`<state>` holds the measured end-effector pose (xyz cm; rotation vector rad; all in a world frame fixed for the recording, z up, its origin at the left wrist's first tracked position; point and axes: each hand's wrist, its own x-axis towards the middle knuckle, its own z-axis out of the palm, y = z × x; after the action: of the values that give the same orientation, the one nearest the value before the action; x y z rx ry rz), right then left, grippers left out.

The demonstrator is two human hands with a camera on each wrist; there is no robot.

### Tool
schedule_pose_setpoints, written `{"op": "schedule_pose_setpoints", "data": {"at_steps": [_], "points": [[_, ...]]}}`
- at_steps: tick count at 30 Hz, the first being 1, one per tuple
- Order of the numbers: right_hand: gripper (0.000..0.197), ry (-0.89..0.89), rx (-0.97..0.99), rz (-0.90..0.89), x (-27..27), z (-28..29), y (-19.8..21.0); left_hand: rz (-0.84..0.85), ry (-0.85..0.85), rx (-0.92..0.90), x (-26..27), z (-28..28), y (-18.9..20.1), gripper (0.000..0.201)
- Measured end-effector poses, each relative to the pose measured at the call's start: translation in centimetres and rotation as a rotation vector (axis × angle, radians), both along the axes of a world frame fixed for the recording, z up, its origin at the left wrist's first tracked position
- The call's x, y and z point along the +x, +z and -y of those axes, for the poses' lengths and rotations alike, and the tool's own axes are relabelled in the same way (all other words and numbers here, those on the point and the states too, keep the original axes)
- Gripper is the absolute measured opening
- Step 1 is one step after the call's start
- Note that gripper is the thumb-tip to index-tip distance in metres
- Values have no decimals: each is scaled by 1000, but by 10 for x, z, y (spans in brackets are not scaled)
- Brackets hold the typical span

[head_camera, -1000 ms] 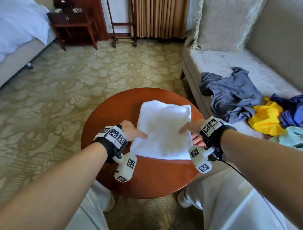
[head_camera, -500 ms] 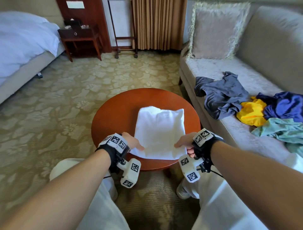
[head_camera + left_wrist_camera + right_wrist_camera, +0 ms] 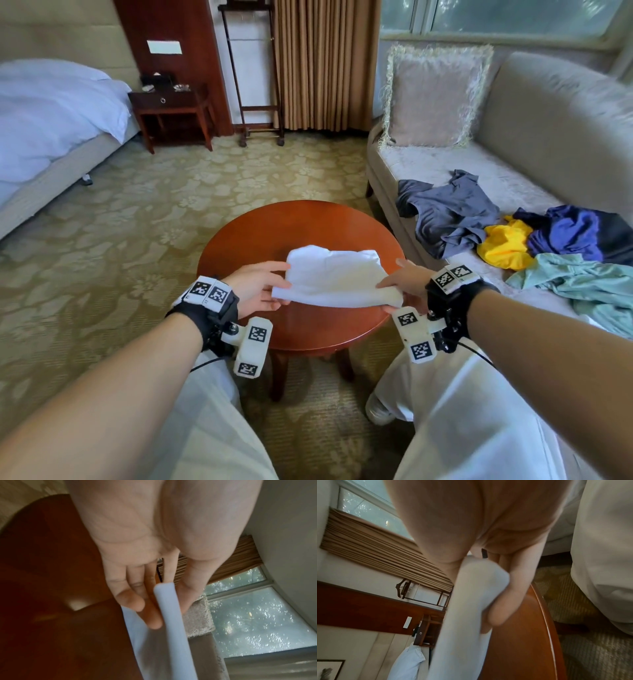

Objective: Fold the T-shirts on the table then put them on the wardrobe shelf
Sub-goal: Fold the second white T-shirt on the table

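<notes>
Since 1 s ago the folded white T-shirt (image 3: 334, 275), then flat on the table (image 3: 260, 229) under both hands, has been raised at its near edge; the far part cannot be told as touching the table or not.

Grip, left: the left hand (image 3: 258, 289) is clenched on the T-shirt's left near corner, thumb on top, fingers (image 3: 150, 615) beneath, the folded edge (image 3: 169, 609) pinched between them in the left wrist view.

Grip, right: the right hand (image 3: 406, 286) is clenched on the right near corner; in the right wrist view the cloth (image 3: 469, 601) is bunched between thumb and fingers (image 3: 498, 609).

T-shirt: held between the 2 hands above the near half of the round red-brown table, sagging slightly in the middle.

Wrists: a black band with white marker blocks is worn on each.

Sofa (image 3: 555, 130), to the right of the table: an unfolded grey shirt (image 3: 448, 212), a yellow garment (image 3: 505, 245), a dark blue garment (image 3: 572, 231) and a pale green garment (image 3: 582, 287) are heaped on the seat; 1 fringed cushion (image 3: 433, 96) is propped at the far end.

Far side: a bed (image 3: 51, 116) at left, a dark nightstand (image 3: 171, 113), a wooden valet stand (image 3: 255, 85), tan curtains (image 3: 325, 61). Patterned carpet (image 3: 113, 240) throughout.
</notes>
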<state>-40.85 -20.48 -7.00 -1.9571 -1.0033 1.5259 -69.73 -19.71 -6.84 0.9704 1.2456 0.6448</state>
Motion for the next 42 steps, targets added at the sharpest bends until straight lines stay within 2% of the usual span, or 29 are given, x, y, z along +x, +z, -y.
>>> {"op": "schedule_pose_setpoints", "data": {"at_steps": [1,2,4,6,7,10,13,15,18,20,22,24,26,29,31,34,37,39,42], "points": [[82,5,1,-28,2,0,1,36,5,-5,-1,0,0,36],[69,2,-7,-29,3,1,4,85,7,-10,-3,-1,-1,35],[29,51,-67,-60,3,6,9,179,-30,-23,-5,-1,-3,43],[17,76,-53,-57,5,9,5,155,-83,17,-6,1,-4,48],[14,23,-20,-67,7,7,2,116,-85,43,-6,2,-5,50],[24,-54,-43,-118,5,6,5,-3,-51,143,-2,1,-9,50],[40,-84,-141,-224,5,3,10,-79,40,235,4,-1,-13,35],[41,-26,-144,-230,7,2,11,-150,87,298,6,-4,-17,22],[41,-16,-119,-289,11,4,9,-317,55,405,5,-11,-22,8],[48,-39,-77,-359,14,6,9,-390,16,448,4,-14,-24,9],[53,-81,-40,-459,20,6,8,-389,9,465,3,-16,-26,11],[39,-9,-56,-511,21,7,10,-396,16,490,4,-20,-30,13],[26,127,6,-421,23,6,7,-421,8,531,7,-25,-32,15],[25,87,160,-126,25,2,-5,-511,-74,604,16,-34,-35,20],[32,60,216,1,25,-6,-11,-572,-76,610,22,-39,-37,28],[41,23,241,55,26,-20,-16,-619,-29,584,27,-51,-41,33],[54,-50,263,21,24,-31,-18,-698,-21,581,31,-63,-44,30],[51,-97,333,54,20,-37,-19,-746,9,595,34,-70,-44,31],[67,-65,331,218,18,-46,-27,-765,65,616,38,-85,-48,36]]}}
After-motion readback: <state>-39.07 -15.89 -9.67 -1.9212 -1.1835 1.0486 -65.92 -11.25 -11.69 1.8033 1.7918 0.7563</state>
